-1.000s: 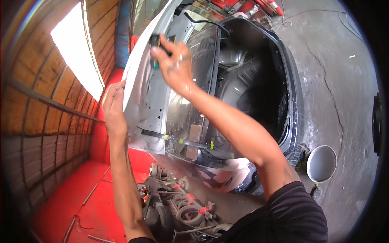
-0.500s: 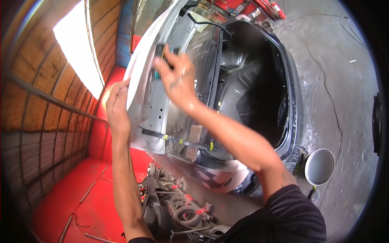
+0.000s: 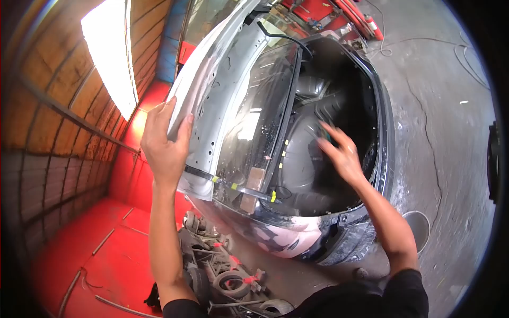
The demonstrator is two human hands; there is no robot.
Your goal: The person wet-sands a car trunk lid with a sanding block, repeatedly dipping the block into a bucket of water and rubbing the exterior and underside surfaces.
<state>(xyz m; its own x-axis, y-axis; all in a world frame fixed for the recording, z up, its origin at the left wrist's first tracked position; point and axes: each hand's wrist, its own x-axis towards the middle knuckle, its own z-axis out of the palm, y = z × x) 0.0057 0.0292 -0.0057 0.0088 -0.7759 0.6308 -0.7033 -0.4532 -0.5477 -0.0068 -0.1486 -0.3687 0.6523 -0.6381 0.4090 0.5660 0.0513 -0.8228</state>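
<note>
Raised at the left is a white and silver car lid [image 3: 204,138], its holed inner side facing me. My left hand [image 3: 167,140] holds the lid's left edge, thumb toward the inner face and fingers at the outer side. Over the dark open trunk [image 3: 302,153] is my right hand [image 3: 342,156], away from the lid. Its fingers are bent around a small teal and dark block [image 3: 327,137], mostly hidden by the hand and blurred. A dark strip with yellow tape pieces [image 3: 233,186] runs from the lid across the rear glass [image 3: 254,122].
A brown block [image 3: 252,191] lies on the glass near the strip. Tires [image 3: 233,284] and metal frames stand on the floor below. A bucket [image 3: 421,230] is partly behind my right arm. Hoses [image 3: 424,40] and a red fire extinguisher [image 3: 374,26] are at the upper right.
My right hand has moved from the lid's inner side to the right, over the trunk, with the block. My left hand stays at the lid edge, its thumb now visible. The view has shifted slightly.
</note>
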